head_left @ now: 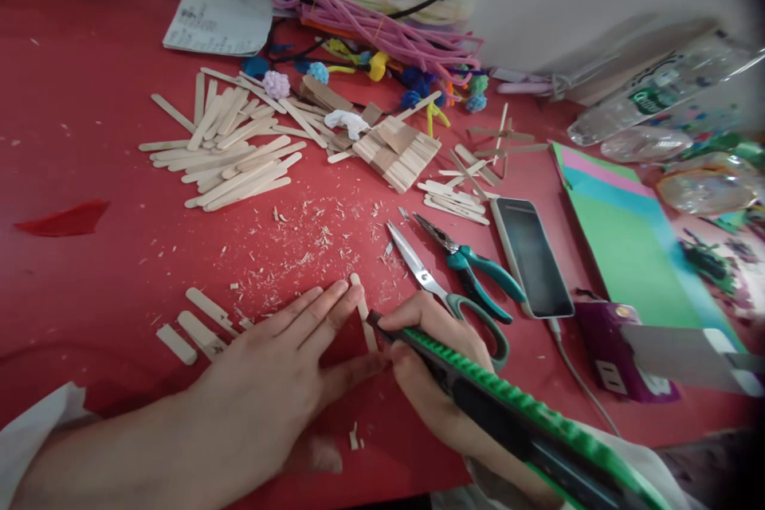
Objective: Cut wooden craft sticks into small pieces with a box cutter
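My left hand (280, 370) lies flat on the red table, fingers stretched out, fingertips pressing on a wooden craft stick (362, 309). My right hand (433, 366) is closed round a green and black utility knife (502, 406), whose tip touches the stick near its lower end. Several cut stick pieces (200, 327) lie to the left of my left hand. Wood shavings (311, 243) are scattered in front of the fingers.
Scissors (445, 295) and teal pliers (472, 267) lie right beside my right hand, then a phone (531, 255). A heap of craft sticks (230, 147), a glued stick panel (398, 151), pipe cleaners (382, 28), coloured paper (627, 231) and plastic bottles (657, 92) fill the back.
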`<action>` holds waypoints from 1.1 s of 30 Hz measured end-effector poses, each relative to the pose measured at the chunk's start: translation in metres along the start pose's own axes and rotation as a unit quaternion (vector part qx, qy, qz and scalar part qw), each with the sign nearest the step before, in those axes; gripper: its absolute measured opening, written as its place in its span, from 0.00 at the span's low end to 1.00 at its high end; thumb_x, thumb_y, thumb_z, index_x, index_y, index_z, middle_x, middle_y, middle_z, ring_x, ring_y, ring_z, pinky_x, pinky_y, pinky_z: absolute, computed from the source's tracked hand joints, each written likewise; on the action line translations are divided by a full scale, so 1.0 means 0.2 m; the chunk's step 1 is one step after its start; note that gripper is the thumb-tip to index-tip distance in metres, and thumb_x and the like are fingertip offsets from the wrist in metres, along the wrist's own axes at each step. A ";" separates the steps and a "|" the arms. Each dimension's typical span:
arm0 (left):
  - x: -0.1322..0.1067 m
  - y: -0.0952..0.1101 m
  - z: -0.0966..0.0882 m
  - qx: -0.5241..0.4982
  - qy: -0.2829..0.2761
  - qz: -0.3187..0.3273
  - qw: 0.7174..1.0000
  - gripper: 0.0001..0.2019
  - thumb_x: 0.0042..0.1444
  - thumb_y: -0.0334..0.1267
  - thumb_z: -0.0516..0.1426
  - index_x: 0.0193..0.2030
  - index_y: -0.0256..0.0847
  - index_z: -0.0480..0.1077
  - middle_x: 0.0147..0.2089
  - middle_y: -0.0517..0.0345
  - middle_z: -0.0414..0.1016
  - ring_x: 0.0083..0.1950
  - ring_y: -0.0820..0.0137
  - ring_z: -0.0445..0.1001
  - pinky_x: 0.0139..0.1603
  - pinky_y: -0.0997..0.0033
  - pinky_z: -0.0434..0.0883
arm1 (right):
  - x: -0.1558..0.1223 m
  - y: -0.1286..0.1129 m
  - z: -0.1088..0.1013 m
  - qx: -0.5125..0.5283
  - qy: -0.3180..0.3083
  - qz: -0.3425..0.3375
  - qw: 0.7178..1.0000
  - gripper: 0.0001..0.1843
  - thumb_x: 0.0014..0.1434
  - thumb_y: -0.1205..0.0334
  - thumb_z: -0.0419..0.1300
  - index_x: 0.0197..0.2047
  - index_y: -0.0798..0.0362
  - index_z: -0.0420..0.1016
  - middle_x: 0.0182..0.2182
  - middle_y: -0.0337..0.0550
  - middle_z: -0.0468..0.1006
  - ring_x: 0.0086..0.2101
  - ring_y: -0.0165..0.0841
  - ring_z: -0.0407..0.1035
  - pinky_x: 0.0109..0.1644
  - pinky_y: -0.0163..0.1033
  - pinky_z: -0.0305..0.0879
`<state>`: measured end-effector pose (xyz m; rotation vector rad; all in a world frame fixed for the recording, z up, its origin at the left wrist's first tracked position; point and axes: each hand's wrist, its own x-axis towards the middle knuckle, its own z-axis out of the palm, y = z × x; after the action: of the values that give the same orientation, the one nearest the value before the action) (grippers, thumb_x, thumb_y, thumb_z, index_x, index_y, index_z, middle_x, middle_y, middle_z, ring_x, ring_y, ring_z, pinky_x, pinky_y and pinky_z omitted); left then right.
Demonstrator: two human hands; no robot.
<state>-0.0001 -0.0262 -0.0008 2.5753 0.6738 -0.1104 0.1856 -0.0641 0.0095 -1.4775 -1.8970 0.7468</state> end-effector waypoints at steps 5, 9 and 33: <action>-0.02 0.00 0.05 0.018 0.058 0.011 0.998 0.35 0.47 0.63 0.56 0.61 0.54 0.61 0.69 0.44 0.46 0.68 0.51 0.47 0.63 0.51 0.50 | -0.05 0.00 -0.02 -0.026 0.062 -0.071 0.995 0.11 0.51 0.72 0.50 0.37 0.47 0.64 0.15 0.30 0.66 0.13 0.27 0.62 0.17 0.31 0.59; -0.02 -0.01 0.08 0.030 0.083 0.009 0.996 0.37 0.42 0.64 0.58 0.59 0.54 0.62 0.69 0.44 0.45 0.67 0.50 0.49 0.61 0.53 0.53 | -0.05 0.02 -0.02 -0.044 0.026 -0.056 0.997 0.08 0.53 0.70 0.51 0.36 0.48 0.63 0.18 0.32 0.71 0.16 0.27 0.67 0.17 0.30 0.60; -0.02 0.00 0.04 0.027 0.080 0.017 0.996 0.39 0.42 0.62 0.59 0.61 0.51 0.61 0.67 0.40 0.51 0.66 0.50 0.53 0.60 0.55 0.56 | -0.02 0.01 0.02 -0.026 -0.012 -0.020 0.999 0.08 0.51 0.71 0.49 0.34 0.50 0.61 0.16 0.28 0.61 0.14 0.22 0.55 0.18 0.27 0.53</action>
<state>-0.0029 -0.0316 -0.0081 2.6671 0.6945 0.0918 0.1843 -0.0681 0.0044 -1.4627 -1.9716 0.7046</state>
